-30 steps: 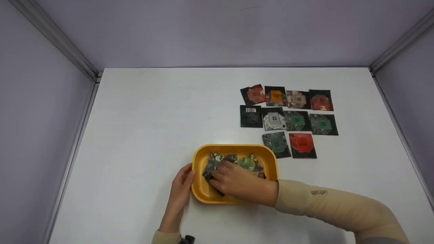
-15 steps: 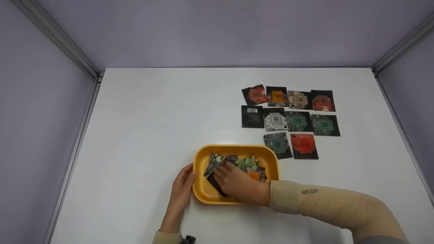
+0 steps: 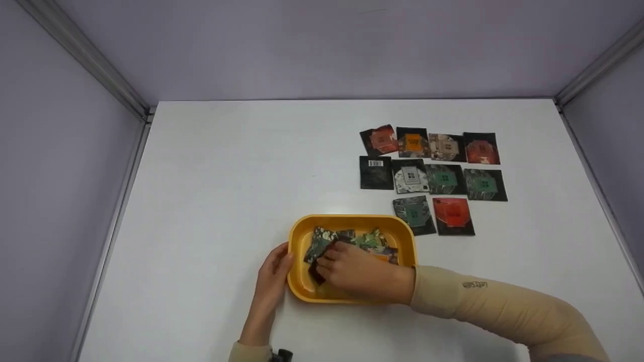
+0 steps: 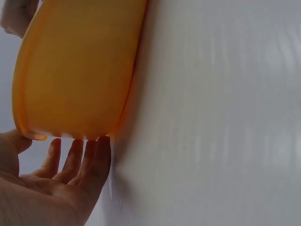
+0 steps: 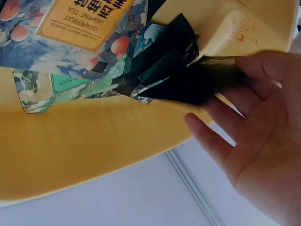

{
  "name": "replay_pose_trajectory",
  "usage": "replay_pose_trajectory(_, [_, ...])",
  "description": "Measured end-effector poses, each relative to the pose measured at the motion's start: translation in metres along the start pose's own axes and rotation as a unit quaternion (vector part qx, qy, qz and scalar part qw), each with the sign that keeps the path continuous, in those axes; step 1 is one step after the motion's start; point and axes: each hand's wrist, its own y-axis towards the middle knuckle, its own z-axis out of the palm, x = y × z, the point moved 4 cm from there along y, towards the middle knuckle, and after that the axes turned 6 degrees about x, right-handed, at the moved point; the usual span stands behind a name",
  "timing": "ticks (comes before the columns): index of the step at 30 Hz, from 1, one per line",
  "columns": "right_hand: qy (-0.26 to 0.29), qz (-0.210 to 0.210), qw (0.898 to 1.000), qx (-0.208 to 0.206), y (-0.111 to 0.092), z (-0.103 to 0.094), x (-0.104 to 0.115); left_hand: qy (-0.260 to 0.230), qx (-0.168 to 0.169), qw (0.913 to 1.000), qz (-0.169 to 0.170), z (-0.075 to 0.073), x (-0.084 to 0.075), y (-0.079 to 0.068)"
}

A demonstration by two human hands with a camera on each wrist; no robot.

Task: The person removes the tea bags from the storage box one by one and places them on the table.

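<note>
A yellow plastic tray (image 3: 352,217) holds a loose pile of printed tea sachets (image 3: 322,241). My left hand (image 3: 271,279) is at its left end; in the left wrist view the thumb is at the rim and the nearly straight fingers touch the outer wall. My right hand (image 3: 349,269) reaches inside the tray and pinches a dark tea sachet (image 5: 188,84) by one edge between thumb and fingers. Beside that one, in the right wrist view, lie a grapefruit jasmine tea sachet (image 5: 80,33) and a green-labelled sachet (image 5: 66,84).
Behind the tray to the right, several tea sachets lie flat in three rows, among them a black one showing its barcode (image 3: 376,173) and a red one (image 3: 453,216). The nearest green sachet (image 3: 415,216) sits close by the tray's corner. Pale walls (image 3: 322,50) bound the white table.
My right hand shifts slightly within the tray, and the dark sachet under its fingers has turned and moved up a little. The left hand stays at the tray's end.
</note>
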Motion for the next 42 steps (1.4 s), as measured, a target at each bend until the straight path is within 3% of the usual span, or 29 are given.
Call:
replay_pose_trajectory(7, [0.015, -0.005, 0.996, -0.090, -0.023, -0.010, 0.000, 0.012, -0.002, 0.9999, -0.008, 0.001, 0.000, 0.000])
replay_pose_trajectory(16, [0.062, 0.010, 0.984, -0.169, -0.054, -0.016, -0.003, -0.003, -0.002, 1.0000, 0.000, 0.001, -0.001, -0.002])
replay_pose_trajectory(27, [0.112, 0.064, 0.943, -0.306, -0.097, -0.019, -0.019, 0.007, -0.003, 0.9999, -0.007, 0.001, -0.001, -0.001])
replay_pose_trajectory(35, [0.104, 0.150, 0.927, -0.328, -0.125, -0.021, -0.036, 0.014, -0.009, 0.9998, -0.014, -0.001, 0.000, -0.001])
replay_pose_trajectory(42, [0.094, 0.212, 0.912, -0.337, -0.150, -0.015, -0.047, 0.007, -0.004, 0.9999, 0.007, 0.001, -0.002, 0.000])
